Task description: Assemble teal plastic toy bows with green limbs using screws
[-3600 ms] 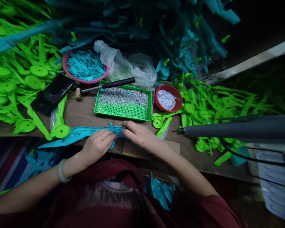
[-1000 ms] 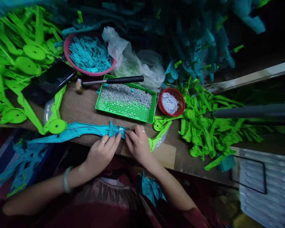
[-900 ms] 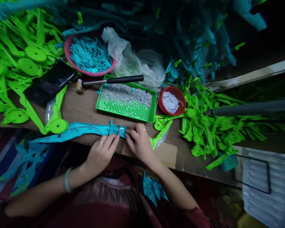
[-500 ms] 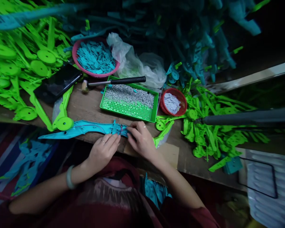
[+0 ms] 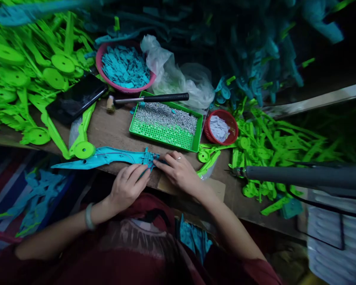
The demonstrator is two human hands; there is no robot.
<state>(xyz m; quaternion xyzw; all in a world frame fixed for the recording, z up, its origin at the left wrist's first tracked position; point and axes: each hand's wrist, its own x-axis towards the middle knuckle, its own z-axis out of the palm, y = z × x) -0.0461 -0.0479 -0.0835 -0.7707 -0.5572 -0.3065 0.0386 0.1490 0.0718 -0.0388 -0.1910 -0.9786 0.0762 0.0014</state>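
Wire (image 5: 118,153) already runs along the blue shell (image 5: 106,156) at the near edge of the bench (image 5: 106,130), but one part seems unfinished, where my left hand (image 5: 128,186) holds it, half curled, and my right hand (image 5: 179,173) is bunched, whether gripping anything, I cannot tell.

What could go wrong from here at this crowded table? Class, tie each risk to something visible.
The thin wire along the blue plastic part might get pinched or tugged loose while the left hand and right hand are on that part.

Its pointed end juts past the edge of the table, so a bump could shift it.

The hammer lies across the green tray; nudging it might scatter the small metal pieces.
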